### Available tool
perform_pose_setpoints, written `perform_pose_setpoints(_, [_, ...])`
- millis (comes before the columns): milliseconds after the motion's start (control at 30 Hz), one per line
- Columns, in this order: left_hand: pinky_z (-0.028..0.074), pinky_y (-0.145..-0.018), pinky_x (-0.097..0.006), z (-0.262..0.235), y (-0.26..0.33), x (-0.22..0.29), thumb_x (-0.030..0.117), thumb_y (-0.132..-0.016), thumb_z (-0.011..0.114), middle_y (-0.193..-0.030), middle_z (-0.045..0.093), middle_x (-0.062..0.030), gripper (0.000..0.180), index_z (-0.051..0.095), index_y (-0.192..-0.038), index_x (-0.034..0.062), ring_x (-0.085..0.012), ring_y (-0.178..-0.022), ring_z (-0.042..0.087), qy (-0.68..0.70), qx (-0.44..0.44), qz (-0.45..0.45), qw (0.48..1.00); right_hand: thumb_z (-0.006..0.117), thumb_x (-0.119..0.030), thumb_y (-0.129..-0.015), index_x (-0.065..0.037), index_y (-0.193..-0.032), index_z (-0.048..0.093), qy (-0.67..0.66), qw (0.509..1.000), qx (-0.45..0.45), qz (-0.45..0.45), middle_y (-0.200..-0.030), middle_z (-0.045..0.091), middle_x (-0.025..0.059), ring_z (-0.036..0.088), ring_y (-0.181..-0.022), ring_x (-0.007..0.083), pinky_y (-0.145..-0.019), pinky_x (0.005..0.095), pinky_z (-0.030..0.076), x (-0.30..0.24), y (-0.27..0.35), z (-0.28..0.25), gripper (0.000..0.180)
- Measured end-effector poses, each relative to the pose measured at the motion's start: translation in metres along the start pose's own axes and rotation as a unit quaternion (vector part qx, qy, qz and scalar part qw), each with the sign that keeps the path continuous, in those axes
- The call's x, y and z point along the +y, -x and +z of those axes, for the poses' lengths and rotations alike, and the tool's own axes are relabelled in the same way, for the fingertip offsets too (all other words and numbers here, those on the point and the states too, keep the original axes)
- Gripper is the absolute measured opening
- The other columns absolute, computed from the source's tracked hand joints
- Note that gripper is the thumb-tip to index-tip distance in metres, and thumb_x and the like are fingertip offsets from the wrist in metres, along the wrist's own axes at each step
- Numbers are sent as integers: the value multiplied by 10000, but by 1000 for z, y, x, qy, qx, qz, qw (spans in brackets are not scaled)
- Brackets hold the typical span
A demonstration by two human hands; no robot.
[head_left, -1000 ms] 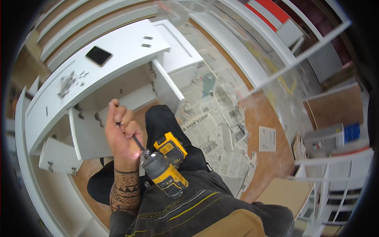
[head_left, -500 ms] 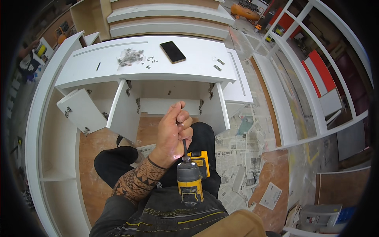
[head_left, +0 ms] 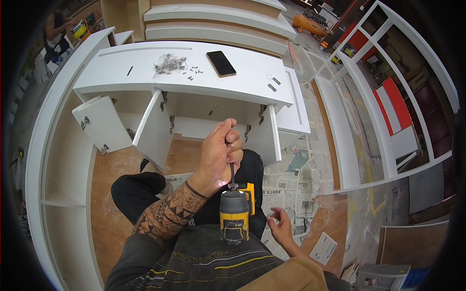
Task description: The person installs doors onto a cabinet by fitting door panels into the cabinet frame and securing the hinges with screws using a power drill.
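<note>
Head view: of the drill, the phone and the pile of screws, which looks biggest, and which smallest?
1. Drill, largest, though it is also nearest the camera.
2. and 3. Phone and pile of screws look about alike; I would not rank them.

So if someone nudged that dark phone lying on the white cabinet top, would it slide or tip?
The phone lies flat on the smooth cabinet top, so it would probably slide, not tip. It looks thin and rigid, likely light. Its glassy face may be slippery and fragile.

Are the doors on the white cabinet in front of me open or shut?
Open: the cabinet doors swing outward, hinges exposed, and the bare inside of the white cabinet shows between them.
</note>
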State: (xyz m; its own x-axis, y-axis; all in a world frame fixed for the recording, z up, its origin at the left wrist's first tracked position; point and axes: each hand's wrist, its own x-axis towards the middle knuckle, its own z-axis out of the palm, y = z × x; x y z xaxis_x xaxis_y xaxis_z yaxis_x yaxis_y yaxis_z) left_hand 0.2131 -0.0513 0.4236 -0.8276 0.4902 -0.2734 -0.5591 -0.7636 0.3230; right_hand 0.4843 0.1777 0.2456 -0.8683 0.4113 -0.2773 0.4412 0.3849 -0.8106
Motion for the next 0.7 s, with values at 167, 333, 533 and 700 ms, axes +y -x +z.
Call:
perform_pose_setpoints(167, [267,-434,-193,0,-5,-2,230,-1095,571,-764,461,49,124,573,-1130,111,-37,-573,352,7,-6,16,1000,865,-200,-779,44,-1534,381,-39,916,-146,-371,-1504,482,209,505,-1388,364,-1215,452,335,-127,1,35,929])
perform_pose_setpoints(333, [266,-431,-193,-11,-7,10,225,-1095,569,-762,463,48,125,568,-1114,102,-41,-565,348,22,5,44,999,843,-37,-797,28,-1589,233,-38,919,-84,-383,-1345,585,168,642,-1160,267,-1020,385,507,-147,3,76,1002])
perform_pose_setpoints(533, [327,-438,-187,-15,-11,41,204,-1084,574,-772,478,31,111,554,-1074,95,-48,-582,397,71,-40,93,992,784,-74,-856,-2,-1269,648,135,846,9,-516,-1229,642,205,652,-1092,414,-976,474,527,-141,-26,100,440])
perform_pose_setpoints(700, [505,-602,-227,-38,-40,63,212,-1068,573,-839,538,9,108,549,-1043,110,-99,-689,520,41,-42,144,988,613,-93,-1035,-20,-1139,659,-19,892,-14,-452,-1010,695,93,683,-940,210,-834,348,535,-176,-46,133,136])
